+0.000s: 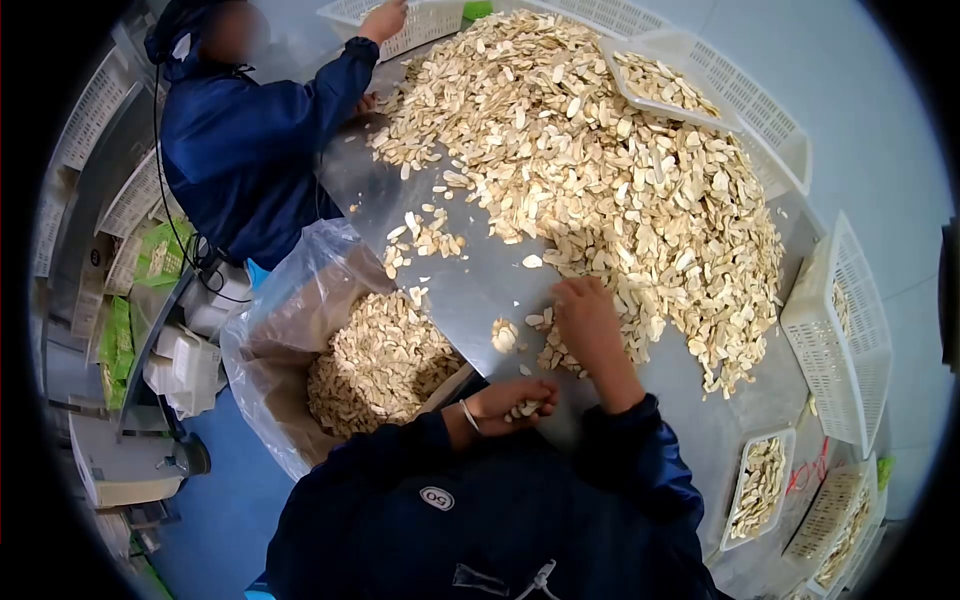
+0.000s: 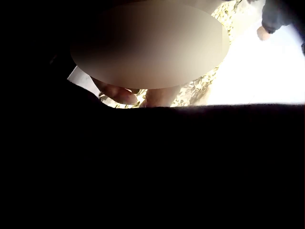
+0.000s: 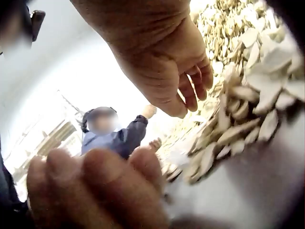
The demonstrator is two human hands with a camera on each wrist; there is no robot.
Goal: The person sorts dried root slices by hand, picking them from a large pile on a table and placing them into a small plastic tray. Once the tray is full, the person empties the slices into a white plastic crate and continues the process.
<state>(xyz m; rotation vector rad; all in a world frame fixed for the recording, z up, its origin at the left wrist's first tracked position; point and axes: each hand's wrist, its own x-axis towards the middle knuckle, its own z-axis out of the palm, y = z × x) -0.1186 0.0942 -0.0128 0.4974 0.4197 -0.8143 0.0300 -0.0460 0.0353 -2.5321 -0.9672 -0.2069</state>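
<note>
A big heap of pale dried slices [image 1: 600,170] covers much of the metal table [image 1: 480,285]. My left hand [image 1: 510,402] holds a few slices [image 1: 522,408] in its curled fingers, near the table's front edge. My right hand [image 1: 588,315] reaches down at the near side of the heap. In the right wrist view, the right hand [image 3: 167,71] has loosely bent fingers with gaps between them, close over the slices [image 3: 238,129]. The curled fingers [image 3: 95,181] of the left hand fill the bottom of that view. Most of the left wrist view is dark or blurred.
A plastic-lined box [image 1: 285,330] full of slices stands left of the table. Another person [image 1: 250,150] works at the far left. White baskets [image 1: 840,330] line the right edge, near a small tray [image 1: 760,488] of slices. A tray [image 1: 665,85] sits on the heap.
</note>
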